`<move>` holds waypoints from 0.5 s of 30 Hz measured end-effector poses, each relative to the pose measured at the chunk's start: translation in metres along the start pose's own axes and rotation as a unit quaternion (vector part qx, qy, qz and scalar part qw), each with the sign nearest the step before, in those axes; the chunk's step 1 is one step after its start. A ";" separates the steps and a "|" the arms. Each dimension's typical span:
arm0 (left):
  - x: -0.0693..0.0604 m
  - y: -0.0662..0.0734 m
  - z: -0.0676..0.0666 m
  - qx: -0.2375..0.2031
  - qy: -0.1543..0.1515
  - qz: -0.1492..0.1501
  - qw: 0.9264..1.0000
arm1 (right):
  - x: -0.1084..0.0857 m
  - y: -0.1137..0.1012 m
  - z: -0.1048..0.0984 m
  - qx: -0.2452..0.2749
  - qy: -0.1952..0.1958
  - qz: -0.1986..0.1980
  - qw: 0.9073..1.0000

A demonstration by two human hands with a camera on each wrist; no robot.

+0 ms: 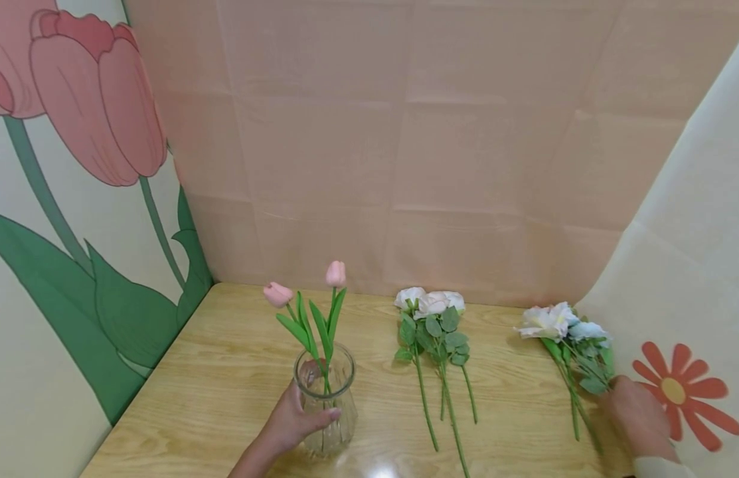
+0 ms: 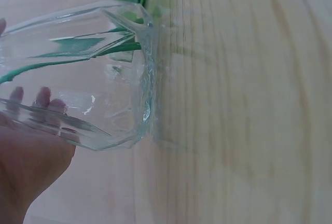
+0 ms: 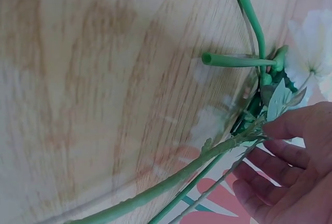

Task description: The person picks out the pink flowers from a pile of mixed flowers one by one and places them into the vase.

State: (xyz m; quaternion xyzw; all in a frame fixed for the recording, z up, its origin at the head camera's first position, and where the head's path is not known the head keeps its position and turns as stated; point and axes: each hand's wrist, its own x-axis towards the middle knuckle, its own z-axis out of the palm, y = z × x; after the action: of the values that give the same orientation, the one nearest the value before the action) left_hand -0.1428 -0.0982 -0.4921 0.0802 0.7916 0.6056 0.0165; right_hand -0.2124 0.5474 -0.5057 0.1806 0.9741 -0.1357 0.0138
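A clear ribbed glass vase stands on the table, held around its side by my left hand. Two pink tulips with green leaves lean in the vase. At the right, my right hand is at a group of flowers with a pale bloom and a bluish bloom. In the right wrist view its thumb and index finger pinch a leafy green stem; the other fingers are loosely bent.
White-pink roses with long green stems lie on the wooden table between the vase and the right-hand group. A plain beige backdrop stands behind; printed sheets with tulips and a red daisy border the sides.
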 end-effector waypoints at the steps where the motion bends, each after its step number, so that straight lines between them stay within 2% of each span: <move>1: 0.000 0.000 0.000 -0.001 0.001 0.002 1.000 | 0.000 0.000 0.000 0.000 0.001 -0.006 1.000; 5: -0.001 0.001 0.000 -0.001 0.006 0.007 1.000 | -0.001 0.002 -0.001 0.002 0.014 -0.041 0.999; 7: -0.001 0.001 0.000 0.001 0.008 0.008 1.000 | -0.002 0.002 0.000 0.002 0.014 -0.044 0.999; 9: -0.001 0.002 0.000 0.000 0.007 0.008 1.000 | -0.002 0.001 0.000 0.003 0.009 -0.038 0.999; 15: -0.001 0.003 0.000 -0.011 0.005 0.006 1.000 | -0.002 -0.005 0.001 0.003 -0.010 0.012 1.000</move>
State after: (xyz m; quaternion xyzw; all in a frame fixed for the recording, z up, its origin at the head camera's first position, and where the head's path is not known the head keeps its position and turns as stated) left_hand -0.1415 -0.0973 -0.4893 0.0820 0.7841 0.6151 0.0097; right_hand -0.2128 0.5418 -0.5049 0.1909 0.9712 -0.1407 0.0247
